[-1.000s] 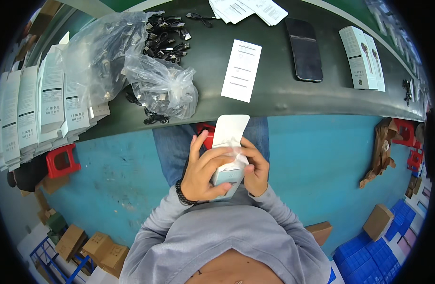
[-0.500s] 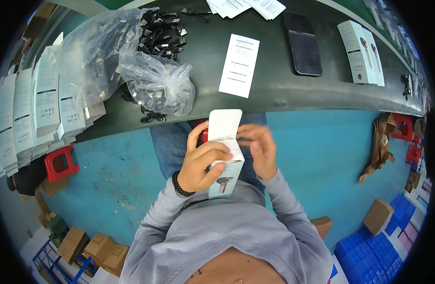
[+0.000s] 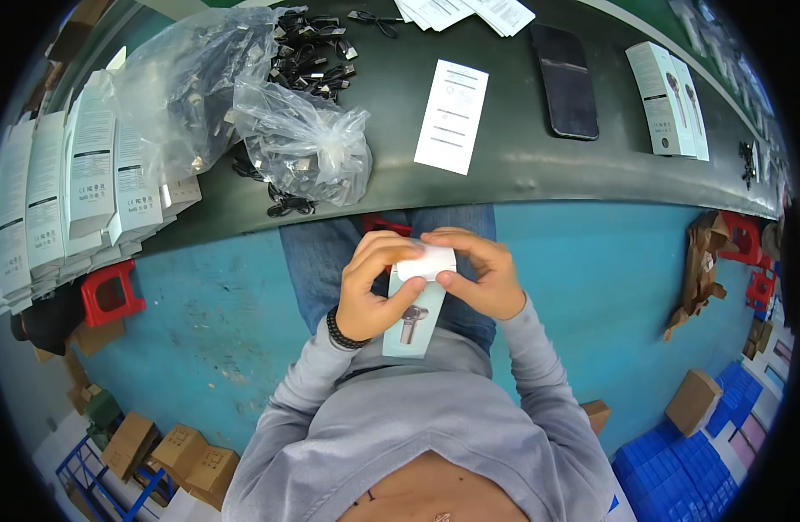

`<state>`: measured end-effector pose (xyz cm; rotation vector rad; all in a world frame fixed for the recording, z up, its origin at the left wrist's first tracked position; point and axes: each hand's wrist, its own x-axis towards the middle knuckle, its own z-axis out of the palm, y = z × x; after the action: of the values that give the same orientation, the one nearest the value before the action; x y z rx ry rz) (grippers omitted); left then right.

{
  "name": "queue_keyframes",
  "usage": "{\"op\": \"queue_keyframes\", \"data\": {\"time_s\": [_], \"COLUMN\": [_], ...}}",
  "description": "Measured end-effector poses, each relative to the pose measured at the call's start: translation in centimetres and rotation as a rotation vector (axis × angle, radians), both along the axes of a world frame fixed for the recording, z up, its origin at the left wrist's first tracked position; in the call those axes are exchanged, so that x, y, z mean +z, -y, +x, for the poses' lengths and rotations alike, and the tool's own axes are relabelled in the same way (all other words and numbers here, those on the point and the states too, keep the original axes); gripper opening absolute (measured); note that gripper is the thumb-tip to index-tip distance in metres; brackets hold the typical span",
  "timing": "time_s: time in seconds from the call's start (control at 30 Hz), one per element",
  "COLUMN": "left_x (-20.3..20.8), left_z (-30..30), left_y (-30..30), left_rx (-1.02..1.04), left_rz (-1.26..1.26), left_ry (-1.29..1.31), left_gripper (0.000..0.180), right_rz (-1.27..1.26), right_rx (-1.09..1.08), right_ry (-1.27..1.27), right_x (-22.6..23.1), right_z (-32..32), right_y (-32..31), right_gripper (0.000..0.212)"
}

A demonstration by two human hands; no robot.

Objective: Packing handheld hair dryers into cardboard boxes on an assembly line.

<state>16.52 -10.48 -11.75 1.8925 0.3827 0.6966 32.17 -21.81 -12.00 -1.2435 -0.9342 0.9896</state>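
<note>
The white end flap (image 3: 427,264), upright half a second ago, has been folded down on the pale-blue carton (image 3: 411,324), about six o'clock from the printed leaflet (image 3: 452,117). The carton's top is clasped by the left hand (image 3: 368,285) and right hand (image 3: 490,277), fingers narrowed around it.

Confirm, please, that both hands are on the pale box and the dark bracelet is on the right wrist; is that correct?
Not quite: the head view shows the dark bracelet on the left wrist. The left hand and right hand are on the pale box.
</note>
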Motion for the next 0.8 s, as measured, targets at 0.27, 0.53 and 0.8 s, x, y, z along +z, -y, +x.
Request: {"op": "queue_keyframes", "data": {"time_s": [0.27, 0.53, 0.8], "left_x": [-0.1, -2.4, -2.3], "left_z": [-0.1, 0.4, 0.4], "left_y": [-0.5, 0.4, 0.6], "left_rx": [-0.038, -0.062, -0.047], "left_rz": [-0.491, -0.700, -1.049], "left_ry": [0.047, 0.198, 0.195], "left_gripper": [0.018, 0.019, 0.019], "right_rz": [0.016, -0.018, -0.094], "right_rx": [-0.005, -0.120, -0.129], "right_ry": [0.245, 0.397, 0.544], "right_x": [1.1, 1.0, 2.3], "right_z": [-0.3, -0.9, -1.5], "right_y": [-0.5, -0.3, -0.5], "right_gripper": [0.022, 0.020, 0.023]}}
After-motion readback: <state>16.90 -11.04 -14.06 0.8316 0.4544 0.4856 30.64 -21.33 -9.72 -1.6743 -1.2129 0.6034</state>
